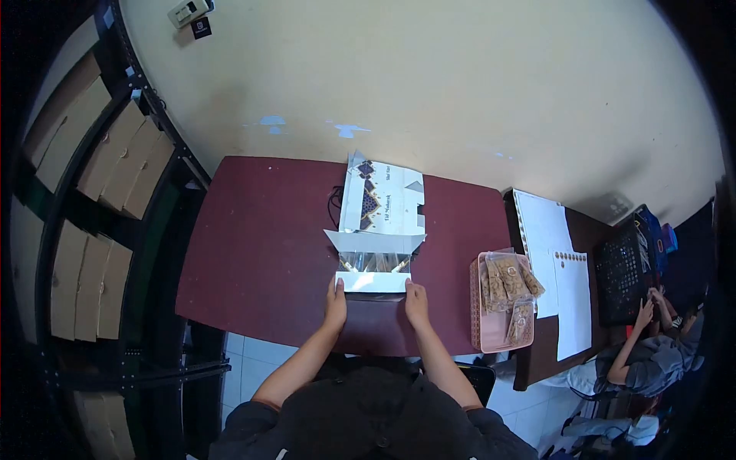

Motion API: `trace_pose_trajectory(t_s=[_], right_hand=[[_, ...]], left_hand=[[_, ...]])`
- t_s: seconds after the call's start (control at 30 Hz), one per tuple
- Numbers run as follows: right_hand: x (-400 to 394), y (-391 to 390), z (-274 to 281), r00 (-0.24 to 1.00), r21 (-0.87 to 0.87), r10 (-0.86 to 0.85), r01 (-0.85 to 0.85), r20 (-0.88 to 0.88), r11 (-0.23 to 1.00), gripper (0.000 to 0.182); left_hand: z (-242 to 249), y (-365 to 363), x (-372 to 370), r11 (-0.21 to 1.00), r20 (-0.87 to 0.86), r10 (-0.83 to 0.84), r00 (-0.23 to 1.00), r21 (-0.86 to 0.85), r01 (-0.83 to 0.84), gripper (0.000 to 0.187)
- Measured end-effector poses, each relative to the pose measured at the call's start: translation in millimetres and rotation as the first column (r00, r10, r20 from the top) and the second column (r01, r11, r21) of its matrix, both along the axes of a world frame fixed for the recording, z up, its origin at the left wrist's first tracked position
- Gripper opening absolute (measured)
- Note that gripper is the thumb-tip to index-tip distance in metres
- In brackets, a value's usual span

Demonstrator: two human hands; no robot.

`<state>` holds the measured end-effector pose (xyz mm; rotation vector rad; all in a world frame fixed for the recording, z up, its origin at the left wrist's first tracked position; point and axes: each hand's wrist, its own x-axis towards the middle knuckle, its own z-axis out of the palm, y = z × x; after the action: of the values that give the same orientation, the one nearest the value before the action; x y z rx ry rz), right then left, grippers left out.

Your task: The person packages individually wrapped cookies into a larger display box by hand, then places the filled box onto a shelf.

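A white cardboard gift box [373, 283] rests on the table in front of me. Its long lid [399, 201] lies folded back toward the wall, printed with dark and gold patterns and lettering, and its side flaps stick out. Inside are shiny, clear items with bits of gold, too small to name. My left hand [336, 307] grips the box's near left corner, thumb along the side. At the near right corner, my right hand [416, 303] grips it in the same way. The fingers of both hands are partly hidden.
A dark red table [261, 238] stands against the wall. To the right, a pink basket [475, 307] holds several bags of brown food beside white sheets [573, 307]. A black crate [625, 261] and a seated person [652, 360] are farther right. Shelves with cardboard boxes [92, 284] stand left.
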<state>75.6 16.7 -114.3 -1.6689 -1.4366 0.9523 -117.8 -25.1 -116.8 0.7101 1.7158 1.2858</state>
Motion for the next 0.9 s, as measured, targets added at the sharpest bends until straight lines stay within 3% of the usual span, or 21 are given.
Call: trace_pose_trajectory(t_s=[0.03,0.2,0.33,0.47,0.53,0.6,0.67,0.7,0.73,0.8,0.83,0.9], right_hand=[[4.4,0.9,-0.7,1.0,-0.027,0.012,-0.012,-0.003,1.0,0.044],[15.8,-7.8,-1.5,0.987,0.062,0.12,-0.114,-0.107,0.992,0.038],[10.8,-50.0,10.6,0.96,0.02,0.202,-0.202,-0.193,0.979,0.036],[-4.7,-85.4,24.2,0.943,-0.06,0.198,-0.221,-0.268,0.973,0.035],[-8.8,-96.1,27.9,0.909,-0.163,0.28,-0.341,-0.309,0.926,0.035],[-16.9,-102.0,26.1,0.899,-0.095,0.263,-0.314,-0.351,0.945,0.037],[-20.4,-106.2,33.4,0.957,-0.186,0.241,-0.27,-0.162,0.945,0.036],[-28.4,-107.8,33.6,0.975,-0.144,0.125,-0.152,-0.186,0.978,0.041],[-29.1,-109.5,30.1,0.975,-0.147,0.116,-0.145,-0.189,0.978,0.041],[-29.3,-109.0,27.5,0.994,-0.252,0.024,-0.05,-0.106,0.967,0.043],[-30.7,-111.9,30.5,0.985,-0.318,-0.037,-0.019,-0.169,0.948,0.045],[-38.7,-118.4,34.7,0.972,-0.328,-0.1,0.025,-0.213,0.944,0.044]], left_hand=[[1.0,0.7,-3.4,0.996,0.038,-0.061,0.997,0.065,0.059,0.051],[16.4,-5.0,-20.3,0.981,0.005,-0.196,0.981,0.013,0.195,0.051],[8.5,-37.3,-46.3,0.946,-0.042,-0.319,0.947,0.04,0.32,0.048],[15.2,-63.1,-81.0,0.927,-0.102,-0.371,0.923,-0.09,0.363,0.046],[15.5,-72.9,-97.2,0.906,-0.08,-0.421,0.903,-0.09,0.414,0.046],[20.7,-76.0,-106.3,0.899,-0.044,-0.433,0.9,-0.091,0.428,0.046],[26.8,-72.7,-107.5,0.88,-0.095,-0.475,0.875,-0.078,0.469,0.046],[22.2,-65.1,-110.9,0.858,-0.249,-0.511,0.823,-0.08,0.508,0.048],[19.0,-65.0,-112.6,0.853,-0.25,-0.518,0.818,-0.084,0.515,0.048],[23.2,-60.8,-105.6,0.921,-0.281,-0.39,0.877,-0.11,0.374,0.047],[31.1,-62.4,-97.4,0.968,-0.258,-0.241,0.936,0.006,0.251,0.043],[30.8,-65.8,-96.4,0.974,-0.172,-0.21,0.963,0.047,0.221,0.04]])
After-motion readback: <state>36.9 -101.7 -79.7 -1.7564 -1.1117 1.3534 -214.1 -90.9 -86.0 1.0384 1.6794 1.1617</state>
